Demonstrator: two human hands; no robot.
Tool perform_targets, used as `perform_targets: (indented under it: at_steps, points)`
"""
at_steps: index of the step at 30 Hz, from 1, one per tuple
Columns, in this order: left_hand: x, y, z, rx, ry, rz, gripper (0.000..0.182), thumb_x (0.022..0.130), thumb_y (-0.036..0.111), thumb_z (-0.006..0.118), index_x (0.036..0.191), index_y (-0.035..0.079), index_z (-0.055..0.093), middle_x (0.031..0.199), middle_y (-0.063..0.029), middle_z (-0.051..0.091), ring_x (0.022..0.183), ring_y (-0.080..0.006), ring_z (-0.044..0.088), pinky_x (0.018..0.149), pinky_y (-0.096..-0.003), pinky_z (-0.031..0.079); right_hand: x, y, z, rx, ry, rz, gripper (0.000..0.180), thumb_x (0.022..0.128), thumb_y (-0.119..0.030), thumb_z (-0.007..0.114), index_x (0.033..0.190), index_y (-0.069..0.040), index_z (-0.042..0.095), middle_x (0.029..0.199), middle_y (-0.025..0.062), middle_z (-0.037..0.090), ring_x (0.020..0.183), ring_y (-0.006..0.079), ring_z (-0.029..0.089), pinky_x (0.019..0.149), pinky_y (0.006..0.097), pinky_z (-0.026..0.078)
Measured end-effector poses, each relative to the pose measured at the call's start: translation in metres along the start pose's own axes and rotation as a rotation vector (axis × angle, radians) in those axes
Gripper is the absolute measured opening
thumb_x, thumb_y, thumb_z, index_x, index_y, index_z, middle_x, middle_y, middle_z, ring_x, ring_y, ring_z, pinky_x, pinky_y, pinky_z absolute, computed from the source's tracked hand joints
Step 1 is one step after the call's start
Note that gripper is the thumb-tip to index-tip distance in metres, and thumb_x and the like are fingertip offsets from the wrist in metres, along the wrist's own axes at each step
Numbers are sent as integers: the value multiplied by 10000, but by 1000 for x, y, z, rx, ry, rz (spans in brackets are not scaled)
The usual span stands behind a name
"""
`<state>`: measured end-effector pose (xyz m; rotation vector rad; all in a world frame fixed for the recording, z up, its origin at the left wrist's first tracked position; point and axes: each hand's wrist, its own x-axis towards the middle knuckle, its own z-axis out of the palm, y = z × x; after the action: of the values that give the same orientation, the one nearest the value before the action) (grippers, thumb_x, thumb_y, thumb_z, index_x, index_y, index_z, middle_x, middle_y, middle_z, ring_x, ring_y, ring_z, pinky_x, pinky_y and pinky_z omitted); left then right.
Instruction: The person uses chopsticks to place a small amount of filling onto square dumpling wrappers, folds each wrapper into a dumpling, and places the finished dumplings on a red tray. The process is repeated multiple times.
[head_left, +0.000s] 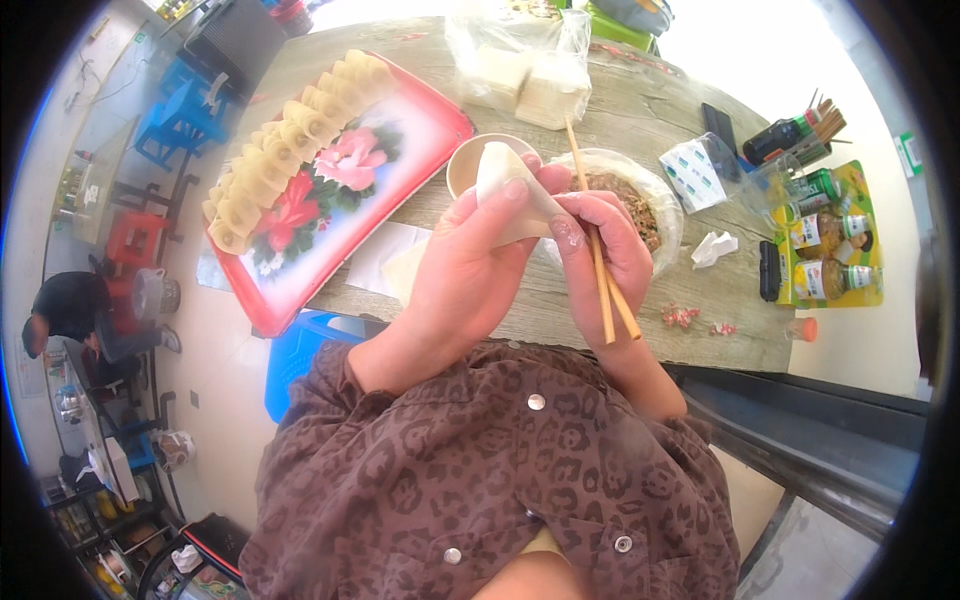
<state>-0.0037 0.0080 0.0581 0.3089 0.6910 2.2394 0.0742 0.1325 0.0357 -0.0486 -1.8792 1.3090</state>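
Observation:
A pale dough wrapper (501, 171), partly folded, is pinched between both hands above the table. My left hand (472, 262) grips its left side with thumb and fingers. My right hand (607, 247) touches its right corner and also holds a pair of wooden chopsticks (600, 289), their lower ends pointing towards me. Whether the wrapper has filling inside is hidden. Behind the hands stand a small pale bowl (461, 166) and a plastic-lined bowl (670, 202) of minced filling (637, 206). On the left, a floral tray (300, 300) carries rows of folded dumplings (289, 142).
More wrappers (555, 94) lie in a plastic bag at the back. Flat wrappers (405, 270) rest on paper by my left wrist. A tissue pack (694, 176), crumpled tissue (714, 249) and jars (821, 279) stand right. A seated person (71, 304) is far left, beyond blue stools (184, 112).

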Motion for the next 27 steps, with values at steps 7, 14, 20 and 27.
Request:
perform_targets:
  at_steps: [7,14,20,27]
  points:
    - [-2,1,-9,-3,2,-6,314,1096,191,581,1344,0,599,1277,-119,678,1241,-215,627,1118,-401,459,-1,-1,-2,19,-7,58,146,937,67,724,1076,25,708,968,88,681,855,156,646,767,280,524]
    - [-9,5,-14,136,80,20,321,1086,160,607,1350,-21,626,1157,-101,724,1142,-190,673,1062,-367,496,1,-6,-7,-154,-63,-101,181,893,100,738,1048,17,697,943,120,671,829,234,667,751,332,540]
    - [-14,13,-8,495,163,81,227,1051,104,663,1215,-38,731,1141,-79,729,1063,-144,688,941,-286,538,21,-9,-20,-356,-194,-420,230,815,58,763,1028,-1,698,939,131,667,806,303,671,695,380,549]
    - [-18,25,-13,943,75,167,189,1023,76,683,1159,-27,764,1110,-49,720,996,-115,661,855,-264,518,40,-14,-24,-416,-393,-568,270,754,4,713,1022,-17,687,942,93,646,781,274,642,659,377,542]
